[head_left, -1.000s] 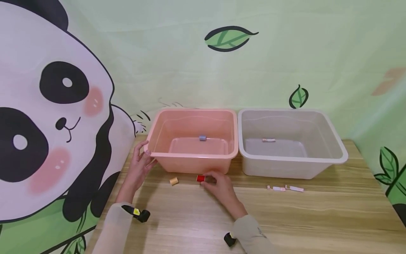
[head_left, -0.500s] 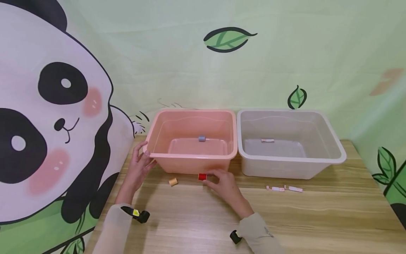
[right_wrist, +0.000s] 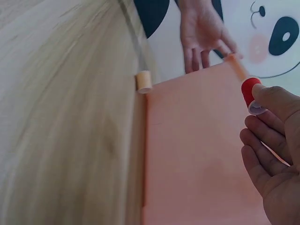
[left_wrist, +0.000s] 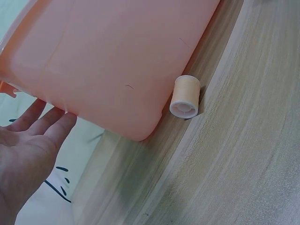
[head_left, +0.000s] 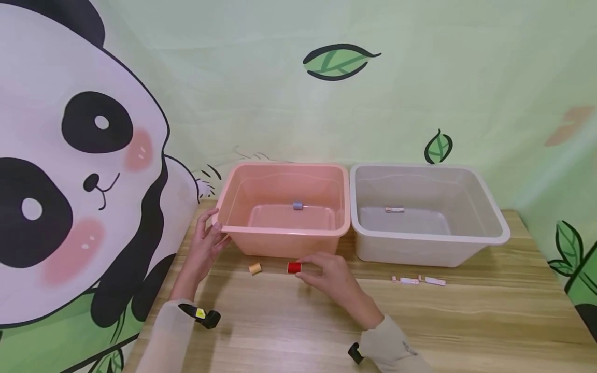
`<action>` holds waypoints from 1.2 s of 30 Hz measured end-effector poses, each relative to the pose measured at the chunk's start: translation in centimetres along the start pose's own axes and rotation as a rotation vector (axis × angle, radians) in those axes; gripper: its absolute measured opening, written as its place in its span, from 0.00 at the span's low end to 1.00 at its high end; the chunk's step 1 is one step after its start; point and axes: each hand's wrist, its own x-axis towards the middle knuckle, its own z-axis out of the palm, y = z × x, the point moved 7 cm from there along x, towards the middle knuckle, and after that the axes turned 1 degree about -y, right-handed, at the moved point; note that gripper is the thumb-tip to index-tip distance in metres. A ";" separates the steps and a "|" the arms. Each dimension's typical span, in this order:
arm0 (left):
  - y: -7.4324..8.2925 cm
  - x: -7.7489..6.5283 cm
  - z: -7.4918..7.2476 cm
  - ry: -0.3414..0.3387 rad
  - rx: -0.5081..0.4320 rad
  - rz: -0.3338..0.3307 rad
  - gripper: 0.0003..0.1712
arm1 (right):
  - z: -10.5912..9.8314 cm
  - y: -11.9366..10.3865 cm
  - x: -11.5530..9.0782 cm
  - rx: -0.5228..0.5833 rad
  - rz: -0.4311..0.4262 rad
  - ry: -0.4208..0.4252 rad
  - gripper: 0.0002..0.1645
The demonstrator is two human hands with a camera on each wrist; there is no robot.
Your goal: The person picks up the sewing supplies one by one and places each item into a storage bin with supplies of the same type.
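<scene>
In the head view my right hand (head_left: 335, 274) pinches a red thread spool (head_left: 294, 268) between thumb and fingers, in front of the pink bin (head_left: 280, 243). The right wrist view shows the red spool's white end, with the other fingers loosely bent below it. My left hand (head_left: 203, 246) touches the pink bin's front left corner at the rim. Its visible fingers lie fairly straight against the bin in the left wrist view; the thumb is hidden there. A pale orange thread spool (left_wrist: 185, 96) lies on the table close to the bin. Inside the bin lies a blue-grey spool (head_left: 298, 205).
A grey-white bin (head_left: 410, 251) stands right beside the pink one. It contains a small pink-and-white strip (head_left: 394, 210). Similar strips (head_left: 432, 281) lie on the wooden table (head_left: 289, 326) before it. A panda-print cloth (head_left: 242, 93) hangs behind.
My right hand, with the red spool, moved slightly right, then back left and nearer to me; the forearm swung to the right. The left hand stays at the bin's corner.
</scene>
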 end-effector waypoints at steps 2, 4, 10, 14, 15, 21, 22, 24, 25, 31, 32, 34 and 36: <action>0.0 0.0 0.0 0.000 0.001 -0.003 0.25 | -0.5 -0.8 0.1 -0.026 -0.048 0.007 0.16; 0.0 0.0 0.0 -0.001 0.003 -0.006 0.26 | -1.2 -1.7 0.2 -0.051 -0.105 0.025 0.16; 0.2 0.2 0.1 -0.007 -0.001 0.009 0.25 | -3.2 -3.5 0.9 -0.076 -0.218 0.063 0.16; 0.1 0.2 0.1 -0.009 0.001 0.007 0.24 | -4.3 -4.0 1.4 -0.104 -0.231 0.060 0.16; 0.1 0.2 0.1 -0.007 0.005 0.006 0.24 | -4.6 -4.1 1.6 -0.113 -0.232 0.057 0.16; 0.0 0.0 0.1 -0.006 0.021 0.014 0.24 | -6.4 -5.1 2.8 -0.154 -0.273 0.063 0.15; 0.0 0.0 0.1 -0.009 0.019 0.014 0.24 | -6.8 -5.2 3.0 -0.151 -0.277 0.062 0.15; -0.2 0.1 0.0 -0.007 0.019 0.012 0.25 | -7.4 -5.4 3.4 -0.143 -0.280 0.061 0.15; -0.2 0.1 0.0 -0.005 0.018 0.013 0.25 | -7.7 -5.5 3.6 -0.145 -0.280 0.061 0.14; -0.3 0.1 0.0 -0.005 0.004 0.010 0.25 | -9.3 -5.3 4.8 -0.141 -0.209 0.044 0.15; -0.3 0.0 0.0 -0.009 0.003 0.010 0.25 | -9.6 -5.3 5.1 -0.136 -0.196 0.037 0.15; -0.3 0.1 0.0 -0.013 0.006 0.013 0.26 | -10.1 -5.4 5.5 -0.128 -0.182 0.030 0.15; -0.3 0.0 -0.1 -0.010 0.012 0.010 0.26 | -10.6 -5.4 6.0 -0.123 -0.168 0.016 0.16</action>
